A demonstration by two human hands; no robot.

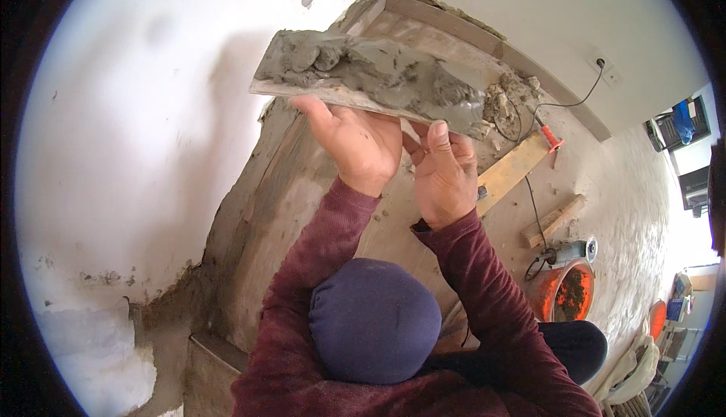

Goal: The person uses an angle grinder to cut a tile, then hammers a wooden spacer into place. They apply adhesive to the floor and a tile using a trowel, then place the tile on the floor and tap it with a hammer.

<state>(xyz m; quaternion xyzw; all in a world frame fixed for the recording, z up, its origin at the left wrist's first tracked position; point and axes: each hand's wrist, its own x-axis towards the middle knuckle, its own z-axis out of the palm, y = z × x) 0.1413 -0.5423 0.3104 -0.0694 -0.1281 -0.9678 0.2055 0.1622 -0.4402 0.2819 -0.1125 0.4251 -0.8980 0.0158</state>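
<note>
Both my hands hold up a long, narrow tile strip (333, 93), its upper side thickly spread with wet grey mortar (378, 73). My left hand (355, 145) supports it from below near the middle, palm up, with the thumb along the near edge. Closer to the right end, my right hand (446, 171) grips the near edge, thumb up and fingers partly hidden beneath. The strip is raised in front of the wall corner, tilted down to the right. Below my hands is the dusty floor (393, 224).
Skirting strips (454, 24) line the back wall. Rubble (514, 99), a yellow board (510, 171), a red-handled tool (550, 139) and a wood piece (552, 220) lie right. An angle grinder (575, 251) rests by an orange bucket (548, 296). A cable (575, 105) runs from a socket.
</note>
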